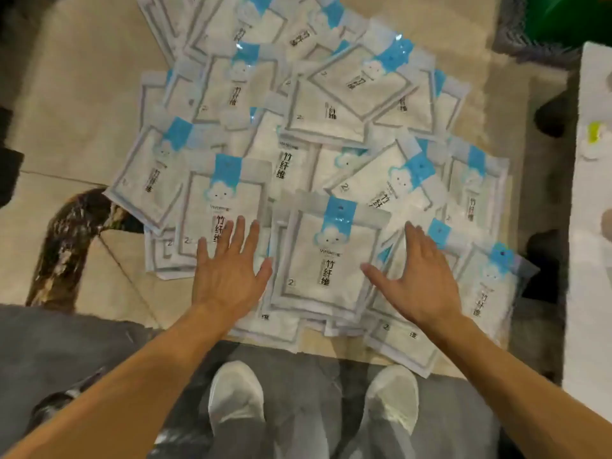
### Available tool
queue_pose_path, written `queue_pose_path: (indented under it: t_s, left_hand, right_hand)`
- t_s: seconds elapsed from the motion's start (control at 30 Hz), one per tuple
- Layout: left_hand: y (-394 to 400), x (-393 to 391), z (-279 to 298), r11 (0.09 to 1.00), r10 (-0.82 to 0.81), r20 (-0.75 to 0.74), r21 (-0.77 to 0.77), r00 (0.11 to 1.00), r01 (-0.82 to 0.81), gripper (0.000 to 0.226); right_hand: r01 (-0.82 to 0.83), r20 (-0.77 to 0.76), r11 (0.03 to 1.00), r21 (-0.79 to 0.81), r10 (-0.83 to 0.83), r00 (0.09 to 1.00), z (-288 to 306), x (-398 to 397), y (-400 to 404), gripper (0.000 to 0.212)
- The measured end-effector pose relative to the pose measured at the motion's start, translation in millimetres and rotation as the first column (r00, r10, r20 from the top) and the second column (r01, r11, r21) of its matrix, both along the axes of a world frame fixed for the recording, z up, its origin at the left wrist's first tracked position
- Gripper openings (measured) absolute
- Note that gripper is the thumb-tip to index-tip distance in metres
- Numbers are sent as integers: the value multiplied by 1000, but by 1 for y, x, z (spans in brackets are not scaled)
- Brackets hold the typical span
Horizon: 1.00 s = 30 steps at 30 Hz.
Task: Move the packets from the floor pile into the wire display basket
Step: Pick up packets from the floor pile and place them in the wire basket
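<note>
A wide pile of flat white packets (pixel 298 134) with blue header tabs and a cloud face lies spread over the floor. One packet (pixel 328 260) lies on top at the near edge, between my hands. My left hand (pixel 228 273) reaches over the pile with fingers straight and spread, just left of that packet. My right hand (pixel 420 276) is likewise flat with fingers straight, just right of it. Neither hand holds anything. The wire display basket is not in view.
My two white shoes (pixel 236 399) stand on a grey mat right in front of the pile. A white surface (pixel 592 226) runs along the right edge. A grey mesh object and something green (pixel 559 18) sit at the top right. Beige floor (pixel 82 94) lies left of the pile.
</note>
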<state>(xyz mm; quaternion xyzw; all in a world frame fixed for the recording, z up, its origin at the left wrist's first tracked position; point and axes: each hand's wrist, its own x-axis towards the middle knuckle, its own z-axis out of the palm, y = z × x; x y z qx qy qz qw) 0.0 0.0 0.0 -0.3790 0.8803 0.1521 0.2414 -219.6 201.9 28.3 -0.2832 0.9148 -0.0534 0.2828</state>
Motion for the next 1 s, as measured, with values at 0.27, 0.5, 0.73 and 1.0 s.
queue_pose_path:
  t_s: [0.27,0.5,0.73,1.0]
  left_hand:
    - [-10,10,-136,974,-149,-111,-189,983,127,87]
    - [-7,4,-145,974,-180,-184,-170,966,149,84]
    - [2,-1,-119,994,112,-542,76,833,-84,38]
    - [5,3,-36,594,787,-385,684,481,-424,30]
  right_hand:
    - [38,-94,991,-128,-51,994,-132,25,-13,134]
    - [191,16,922,-335,-197,980,-151,24,-7,134]
    - [518,290,667,-536,-431,854,-138,13,-3,93]
    - [675,550,542,-501,-402,732,-55,-4,3,39]
